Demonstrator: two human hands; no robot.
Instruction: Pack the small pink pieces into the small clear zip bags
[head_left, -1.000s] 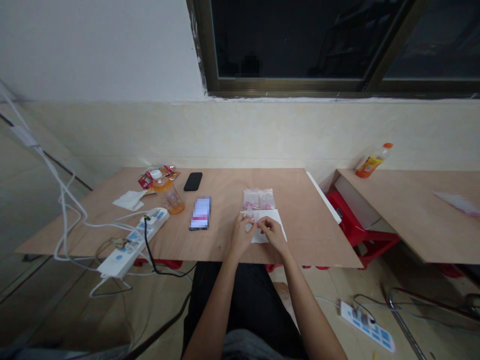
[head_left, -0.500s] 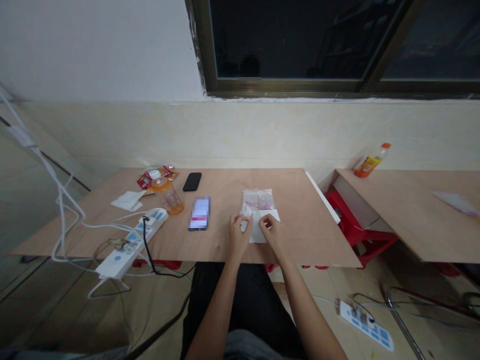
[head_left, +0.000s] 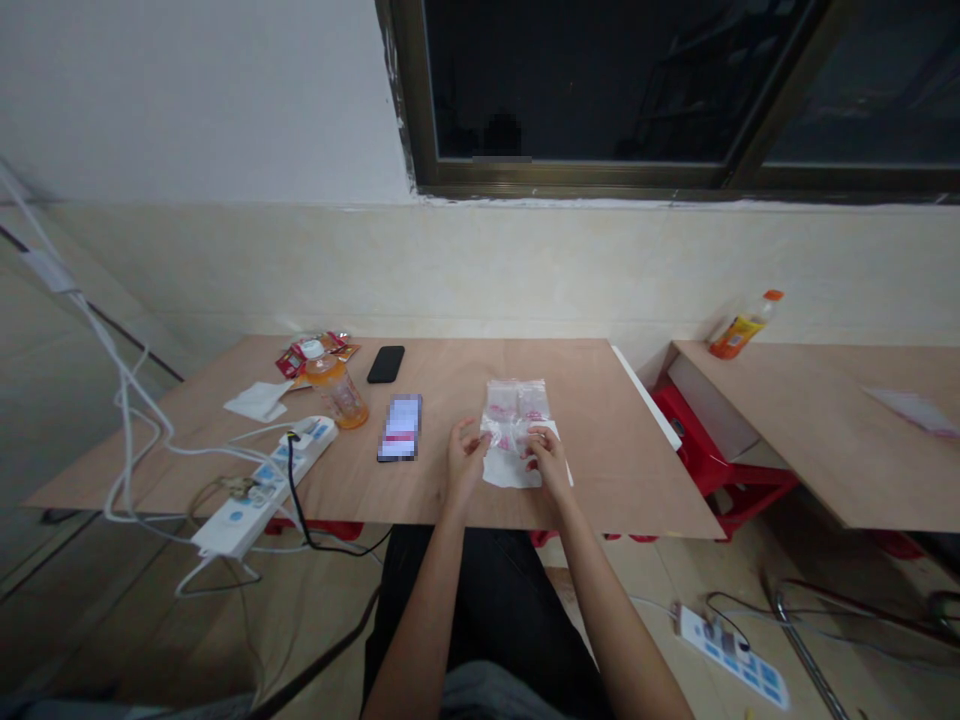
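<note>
On the wooden table (head_left: 600, 450) lies a pile of small clear plastic bags with pink markings (head_left: 516, 401). My right hand (head_left: 547, 456) pinches one such small bag (head_left: 504, 436) just above a white sheet (head_left: 511, 470) near the front edge. Left of that bag hovers my left hand (head_left: 463, 458), fingers curled and slightly apart, its fingertips close to the bag's left edge. Whether the left hand touches the bag I cannot tell.
A lit phone (head_left: 401, 427), a dark phone (head_left: 386, 363), an orange drink bottle (head_left: 337, 389), red wrappers (head_left: 315, 348), a tissue (head_left: 259, 400) and a power strip with cables (head_left: 262, 485) sit to the left. A second table (head_left: 825, 440) with a bottle (head_left: 740, 325) stands right.
Both hands have shifted slightly away from me. The small bag is now raised in my right hand, and my left hand has let go and drawn a little to the left.
</note>
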